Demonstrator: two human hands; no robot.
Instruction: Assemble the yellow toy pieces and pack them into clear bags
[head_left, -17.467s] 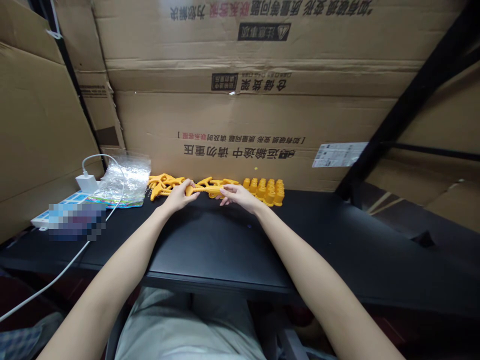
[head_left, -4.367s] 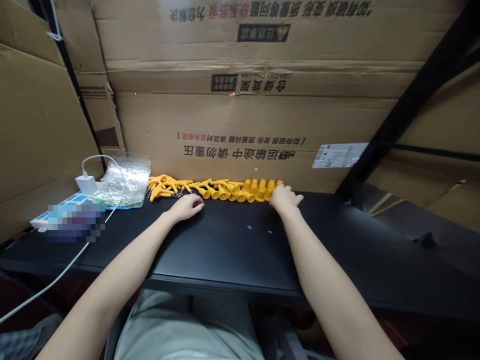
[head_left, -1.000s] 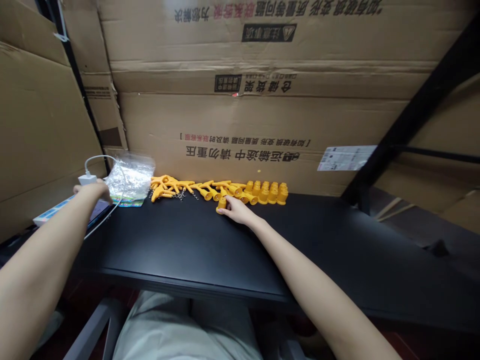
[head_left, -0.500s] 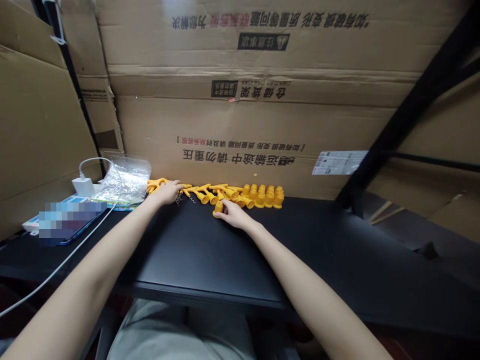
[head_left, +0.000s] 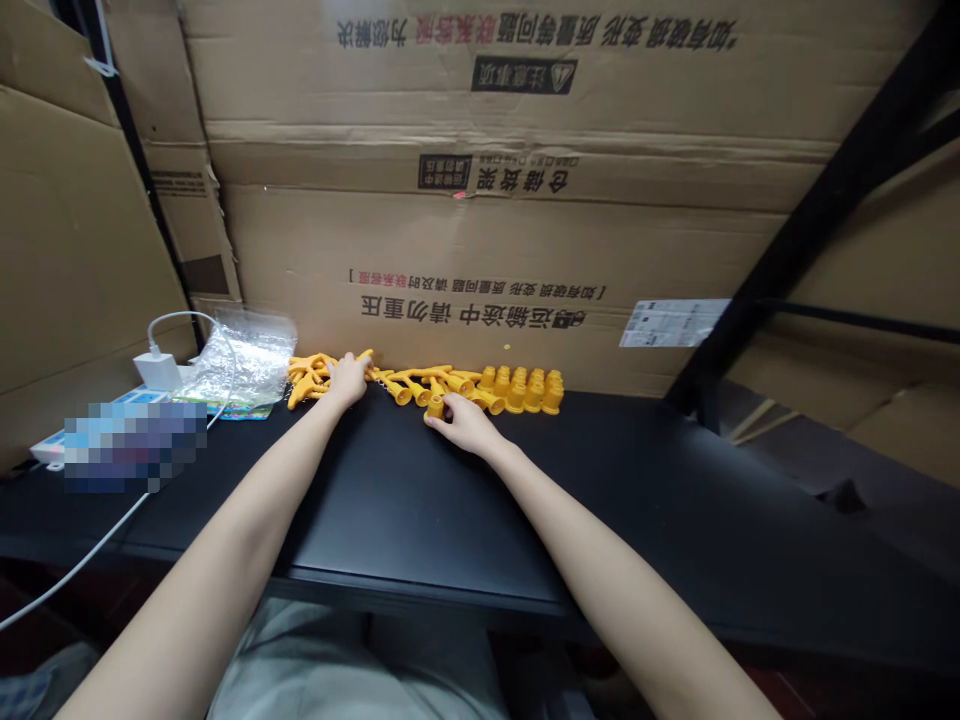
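Observation:
At the back of the black table, my left hand [head_left: 348,380] is closed on a yellow branch-shaped piece [head_left: 365,355], whose tip sticks up past the fingers. Beside this hand lies a heap of yellow branched parts [head_left: 309,382]. My right hand [head_left: 466,424] pinches a yellow stepped cup [head_left: 433,409], wide end down at the table surface. Between and behind the hands are yellow branches with flared ends [head_left: 416,392]. Several more yellow stepped cups [head_left: 532,391] stand in rows to the right.
Cardboard [head_left: 465,240] walls off the back. On the left are a clear plastic bag [head_left: 251,355], a white charger [head_left: 157,371] with a white cable, and a blurred-out flat object [head_left: 135,447]. A black metal frame post [head_left: 795,220] slants at the right of the black table [head_left: 450,510].
My left hand has lifted slightly and shifted right, and a yellow branch tip now shows above its fingers. The right hand stays at the same cup. The view has shifted slightly.

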